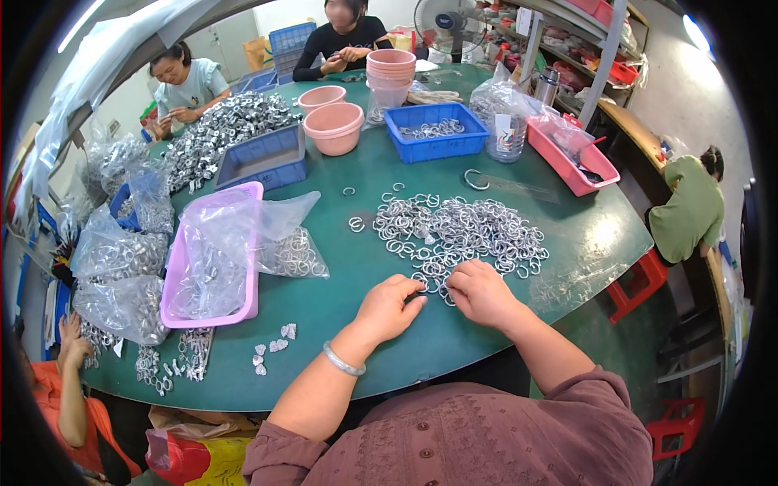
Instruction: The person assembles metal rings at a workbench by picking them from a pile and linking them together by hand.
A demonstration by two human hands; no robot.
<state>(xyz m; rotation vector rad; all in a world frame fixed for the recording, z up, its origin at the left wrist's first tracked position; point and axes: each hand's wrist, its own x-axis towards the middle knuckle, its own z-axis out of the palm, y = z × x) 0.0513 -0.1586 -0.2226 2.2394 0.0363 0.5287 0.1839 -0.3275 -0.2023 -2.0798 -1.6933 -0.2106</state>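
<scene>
A wide heap of silvery open rings (462,231), C-shaped, lies on the green table in front of me. My left hand (392,306) is at the heap's near edge, thumb and fingers curled against an open ring (429,286). A pale bangle (344,360) circles that wrist. Close by on the right, my right hand (484,295) bends over the same edge with its fingers drawn together; what they hold, if anything, is hidden. A few loose rings lie beyond the heap, with a larger open ring (476,180) beside a clear ruler (519,186).
To the left stands a lilac tray (250,279) with clear bags, beside bagged metal parts (121,304). Farther off are a blue bin (438,149), pink tubs (334,130), a grey-filled blue tray (263,158) and a pink basket (596,182). Other people sit around the table.
</scene>
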